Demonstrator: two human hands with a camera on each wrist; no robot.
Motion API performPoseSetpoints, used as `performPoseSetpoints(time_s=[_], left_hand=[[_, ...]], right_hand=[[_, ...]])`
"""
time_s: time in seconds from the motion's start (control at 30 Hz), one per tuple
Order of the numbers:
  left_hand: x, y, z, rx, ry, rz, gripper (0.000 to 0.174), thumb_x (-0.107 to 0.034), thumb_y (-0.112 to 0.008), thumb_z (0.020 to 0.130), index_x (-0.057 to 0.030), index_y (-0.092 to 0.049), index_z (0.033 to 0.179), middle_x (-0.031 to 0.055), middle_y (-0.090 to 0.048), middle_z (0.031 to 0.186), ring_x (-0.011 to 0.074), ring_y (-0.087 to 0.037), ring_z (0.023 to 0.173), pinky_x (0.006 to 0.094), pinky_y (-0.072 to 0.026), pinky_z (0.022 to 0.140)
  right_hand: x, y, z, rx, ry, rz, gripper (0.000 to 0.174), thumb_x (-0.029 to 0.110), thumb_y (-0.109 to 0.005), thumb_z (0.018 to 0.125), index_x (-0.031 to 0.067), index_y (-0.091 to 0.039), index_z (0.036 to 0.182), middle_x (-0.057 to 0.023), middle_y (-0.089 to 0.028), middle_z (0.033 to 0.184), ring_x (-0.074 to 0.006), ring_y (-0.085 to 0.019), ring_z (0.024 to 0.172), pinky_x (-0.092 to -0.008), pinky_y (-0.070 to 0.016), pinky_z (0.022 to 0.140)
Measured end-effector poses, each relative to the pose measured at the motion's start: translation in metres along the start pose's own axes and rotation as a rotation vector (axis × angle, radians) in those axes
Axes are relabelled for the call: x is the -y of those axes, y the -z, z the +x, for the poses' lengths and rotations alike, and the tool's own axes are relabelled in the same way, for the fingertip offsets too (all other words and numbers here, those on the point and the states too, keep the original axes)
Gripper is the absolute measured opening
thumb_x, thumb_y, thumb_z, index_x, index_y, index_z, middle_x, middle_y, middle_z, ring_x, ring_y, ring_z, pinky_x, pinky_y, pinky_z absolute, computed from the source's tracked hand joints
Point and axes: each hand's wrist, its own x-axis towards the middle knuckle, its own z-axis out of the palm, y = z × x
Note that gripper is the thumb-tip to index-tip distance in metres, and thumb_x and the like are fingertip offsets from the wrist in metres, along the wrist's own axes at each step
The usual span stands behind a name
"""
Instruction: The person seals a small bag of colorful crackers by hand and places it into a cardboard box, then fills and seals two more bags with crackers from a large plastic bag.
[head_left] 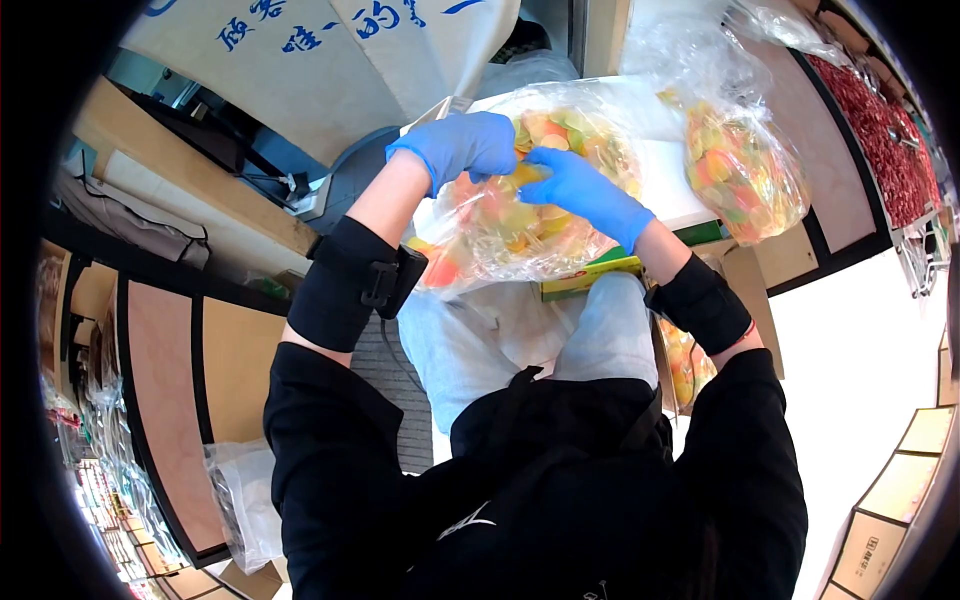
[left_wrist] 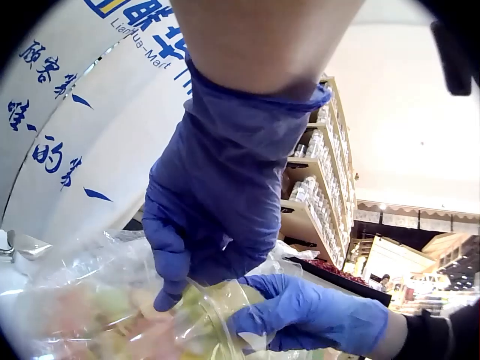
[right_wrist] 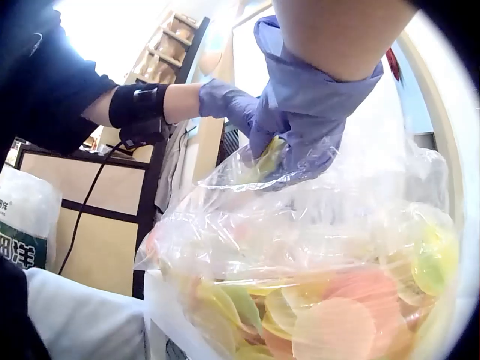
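Note:
A clear plastic bag (head_left: 500, 225) of thin yellow, green, orange and pink discs lies on a white surface before the seated person; its discs (right_wrist: 334, 326) show large in the right wrist view. The blue-gloved left hand (head_left: 458, 148) has its fingers curled round the bag's plastic at the upper left; the left wrist view shows this hand (left_wrist: 214, 187) from behind. Facing it, the gloved right hand (head_left: 585, 195) reaches in from the right. Yellow-green discs (right_wrist: 271, 156) are pinched in the right hand (right_wrist: 304, 124). Its fingertips are partly hidden.
A second bag of discs (head_left: 745, 180) lies to the right on the white surface (head_left: 670, 185). Below the work stand a yellow-green box (head_left: 590, 277) and a carton (head_left: 750, 290). Red shredded material (head_left: 870, 125) fills a bin at far right. A printed white panel (head_left: 340, 60) stands ahead.

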Motion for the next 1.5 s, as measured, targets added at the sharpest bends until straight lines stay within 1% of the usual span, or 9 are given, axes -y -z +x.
performPoseSetpoints(time_s=[0.17, 0.27, 0.37, 0.5, 0.6, 0.7, 0.93, 1.23, 1.5], left_hand=[[-0.015, 0.001, -0.004, 0.000, 0.069, -0.033, 0.023, -0.019, -0.055, 0.068, 0.0001, -0.067, 0.064, 0.0165, -0.063, 0.061, 0.0282, -0.063, 0.057, 0.0367, -0.0488, 0.056], [-0.012, 0.003, -0.009, -0.007, 0.071, -0.070, 0.024, -0.021, -0.054, 0.068, 0.0000, -0.067, 0.065, 0.0171, -0.064, 0.063, 0.0288, -0.063, 0.059, 0.0381, -0.0488, 0.057], [-0.001, 0.001, -0.014, -0.011, 0.023, -0.094, 0.025, -0.020, -0.053, 0.067, 0.0007, -0.066, 0.065, 0.0177, -0.063, 0.064, 0.0291, -0.063, 0.058, 0.0383, -0.0488, 0.057], [0.006, 0.003, -0.028, -0.029, 0.057, -0.150, 0.024, -0.017, -0.051, 0.065, 0.0020, -0.066, 0.065, 0.0184, -0.063, 0.064, 0.0285, -0.063, 0.058, 0.0376, -0.0489, 0.056], [0.011, 0.008, -0.039, -0.039, 0.108, -0.216, 0.024, -0.017, -0.052, 0.071, 0.0007, -0.067, 0.075, 0.0128, -0.064, 0.063, 0.0195, -0.061, 0.054, 0.0327, -0.0481, 0.055], [0.018, 0.007, -0.042, -0.034, 0.120, -0.230, 0.025, -0.018, -0.052, 0.073, 0.0008, -0.067, 0.079, 0.0113, -0.065, 0.064, 0.0178, -0.061, 0.055, 0.0319, -0.0483, 0.055], [0.012, 0.000, -0.042, -0.060, 0.087, -0.186, 0.021, -0.016, -0.054, 0.064, 0.0014, -0.066, 0.064, 0.0178, -0.064, 0.064, 0.0276, -0.065, 0.058, 0.0379, -0.0499, 0.055], [0.012, 0.000, -0.047, -0.061, 0.080, -0.178, 0.024, -0.018, -0.054, 0.063, 0.0025, -0.066, 0.063, 0.0195, -0.064, 0.064, 0.0274, -0.065, 0.059, 0.0382, -0.0495, 0.055], [0.015, -0.002, -0.032, 0.015, 0.066, -0.258, 0.020, -0.014, -0.053, 0.067, 0.0028, -0.065, 0.066, 0.0164, -0.064, 0.063, 0.0227, -0.064, 0.055, 0.0338, -0.0491, 0.053]], right_hand=[[-0.005, 0.011, 0.015, 0.303, -0.071, 0.143, 0.043, 0.016, -0.066, 0.077, -0.0027, -0.059, 0.115, -0.0119, -0.063, 0.105, -0.0174, -0.058, 0.099, -0.0278, -0.0451, 0.085], [0.014, 0.011, 0.008, 0.205, -0.054, 0.056, 0.039, 0.014, -0.064, 0.079, -0.0033, -0.059, 0.113, -0.0110, -0.064, 0.104, -0.0163, -0.059, 0.096, -0.0269, -0.0457, 0.084], [-0.005, 0.019, 0.018, 0.101, 0.080, 0.251, 0.034, 0.012, -0.062, 0.081, -0.0027, -0.060, 0.112, -0.0098, -0.064, 0.104, -0.0158, -0.060, 0.094, -0.0263, -0.0463, 0.083], [-0.024, 0.033, 0.029, 0.010, -0.005, 0.429, 0.033, 0.012, -0.059, 0.086, -0.0003, -0.058, 0.116, -0.0067, -0.064, 0.107, -0.0140, -0.060, 0.097, -0.0269, -0.0470, 0.085], [-0.044, 0.034, 0.037, -0.067, 0.035, 0.010, 0.038, 0.015, -0.062, 0.085, 0.0015, -0.056, 0.120, -0.0075, -0.064, 0.107, -0.0144, -0.060, 0.097, -0.0277, -0.0478, 0.085], [-0.053, 0.023, 0.036, 0.104, -0.054, -0.200, 0.045, 0.021, -0.065, 0.083, 0.0041, -0.054, 0.124, -0.0115, -0.063, 0.109, -0.0190, -0.061, 0.099, -0.0300, -0.0472, 0.087], [-0.051, -0.029, 0.044, 0.229, 0.254, -0.767, 0.052, 0.021, -0.063, 0.076, 0.0087, -0.051, 0.126, -0.0207, -0.060, 0.109, -0.0343, -0.059, 0.098, -0.0398, -0.0479, 0.082], [-0.045, -0.019, 0.044, 0.291, 0.093, -0.566, 0.054, 0.009, -0.062, 0.072, 0.0121, -0.052, 0.126, -0.0194, -0.061, 0.105, -0.0309, -0.061, 0.095, -0.0378, -0.0478, 0.081], [-0.032, 0.028, 0.040, -0.179, 0.104, 0.033, 0.056, -0.001, -0.066, 0.072, 0.0097, -0.053, 0.126, -0.0094, -0.060, 0.106, -0.0156, -0.058, 0.092, -0.0280, -0.0488, 0.080]])
